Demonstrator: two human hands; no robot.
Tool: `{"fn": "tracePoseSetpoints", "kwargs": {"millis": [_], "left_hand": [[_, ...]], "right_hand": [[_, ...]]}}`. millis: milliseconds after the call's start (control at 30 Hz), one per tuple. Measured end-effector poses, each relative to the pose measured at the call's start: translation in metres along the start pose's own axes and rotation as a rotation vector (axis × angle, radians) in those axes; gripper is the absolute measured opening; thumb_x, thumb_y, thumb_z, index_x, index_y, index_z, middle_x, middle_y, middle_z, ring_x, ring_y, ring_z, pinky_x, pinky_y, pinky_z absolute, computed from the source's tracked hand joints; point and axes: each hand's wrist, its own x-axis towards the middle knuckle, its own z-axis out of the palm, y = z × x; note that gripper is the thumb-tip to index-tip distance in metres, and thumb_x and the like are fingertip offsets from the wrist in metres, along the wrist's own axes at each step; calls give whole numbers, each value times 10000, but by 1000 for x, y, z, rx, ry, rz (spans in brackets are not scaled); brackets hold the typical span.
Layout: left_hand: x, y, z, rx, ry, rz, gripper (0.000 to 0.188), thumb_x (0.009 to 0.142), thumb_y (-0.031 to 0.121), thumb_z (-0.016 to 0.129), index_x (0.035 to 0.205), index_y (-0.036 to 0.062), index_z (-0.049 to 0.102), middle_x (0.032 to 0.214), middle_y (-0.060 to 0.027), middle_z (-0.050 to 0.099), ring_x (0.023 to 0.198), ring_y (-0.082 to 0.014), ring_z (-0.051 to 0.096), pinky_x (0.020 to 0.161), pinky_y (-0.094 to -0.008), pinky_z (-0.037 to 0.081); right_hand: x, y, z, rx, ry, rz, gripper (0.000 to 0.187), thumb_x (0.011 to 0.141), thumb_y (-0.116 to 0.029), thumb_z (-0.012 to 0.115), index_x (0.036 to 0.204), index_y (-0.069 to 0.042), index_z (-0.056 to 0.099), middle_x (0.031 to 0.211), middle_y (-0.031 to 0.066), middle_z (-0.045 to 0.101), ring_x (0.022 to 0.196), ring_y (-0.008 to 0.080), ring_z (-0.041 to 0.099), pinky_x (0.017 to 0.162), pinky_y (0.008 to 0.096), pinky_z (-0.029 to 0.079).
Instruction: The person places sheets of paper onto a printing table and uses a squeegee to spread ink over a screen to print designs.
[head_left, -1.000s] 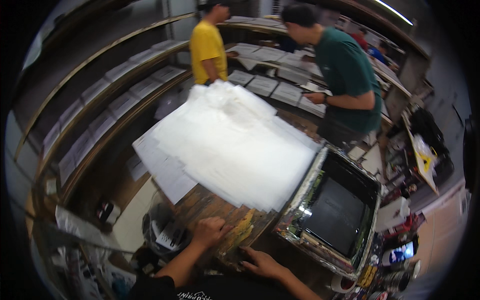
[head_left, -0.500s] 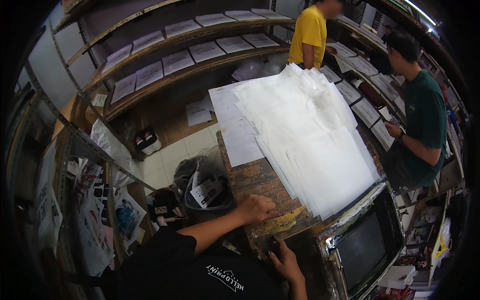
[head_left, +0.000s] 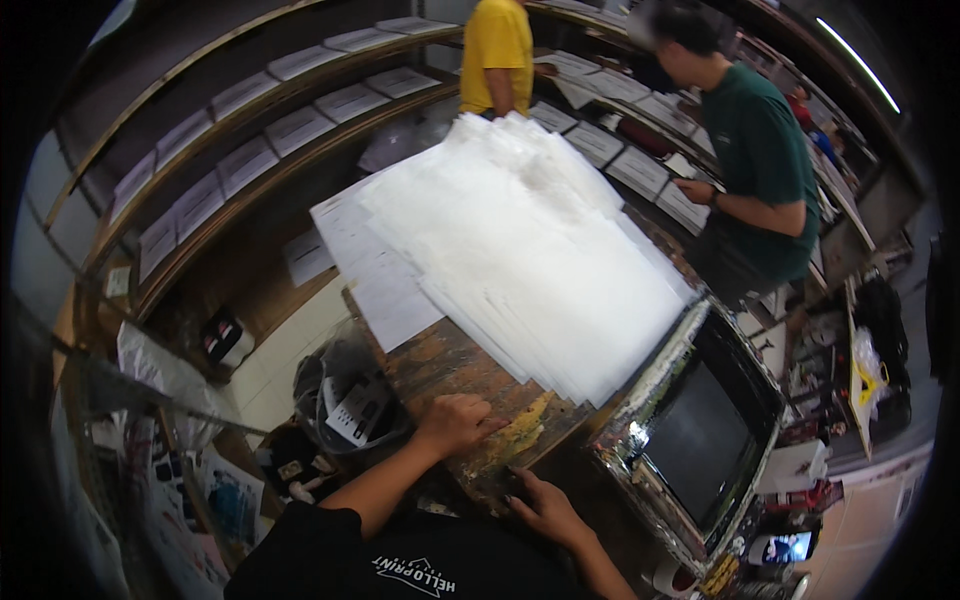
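My left hand (head_left: 455,425) rests on the paint-stained wooden table (head_left: 445,360), its fingers loosely bent against the wood and holding nothing that I can see. My right hand (head_left: 548,510) is at the table's near edge, thumb and fingers apart, with nothing visible between them. Beyond both hands lies a large, fanned-out stack of white sheets (head_left: 540,270). Under its left side, a few printed sheets (head_left: 385,300) stick out over the table's far left edge. To the right of my right hand, a dark screen-printing frame (head_left: 690,440) with a paint-crusted rim lies tilted beside the stack.
Shelves (head_left: 270,165) with printed sheets line the back left. A black rubbish bag (head_left: 345,395) stands left of the table. One person in yellow (head_left: 497,60) stands beyond the stack; another in green (head_left: 760,150) stands at the right-hand racks. A lit phone (head_left: 785,547) sits lower right.
The view has swung to the right, so the table, stack and people appear farther left. Both hands stay near the table's near edge; the right hand's fingers have spread slightly.
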Motion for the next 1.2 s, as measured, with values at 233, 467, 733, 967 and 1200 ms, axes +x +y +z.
{"fn": "tracePoseSetpoints", "kwargs": {"millis": [233,467,733,967,1200], "left_hand": [[1,-3,3,17,33,47,527,972,517,707,684,99,569,728,-80,598,705,-309,674,626,-453,520],[0,-7,8,36,26,40,539,978,542,686,677,113,559,718,-79,588,681,-313,657,612,-452,513],[3,-2,1,27,12,44,539,984,527,680,678,103,550,688,-96,565,673,-334,647,600,-468,507],[3,-1,0,22,-3,42,553,1002,519,657,676,92,531,690,-114,565,666,-353,642,601,-481,506],[2,1,0,55,4,55,535,1005,506,656,692,88,538,706,-120,574,671,-370,641,601,-491,503]], "right_hand": [[-27,19,5,-139,346,-432,260,860,-139,817,1105,-73,760,972,105,692,907,307,680,807,414,568],[-59,59,-14,-333,383,-396,217,819,-162,853,1003,-83,768,926,73,695,844,280,674,734,403,557],[-58,70,-7,-281,345,-343,342,802,-267,891,1041,-74,740,952,102,678,867,305,666,747,411,557],[-59,63,-10,-284,322,-333,424,802,-344,886,1063,-65,702,937,116,629,878,338,631,738,445,536],[-58,63,-10,-275,325,-352,431,842,-370,868,1064,-57,671,947,129,590,902,355,613,774,464,524]]}}
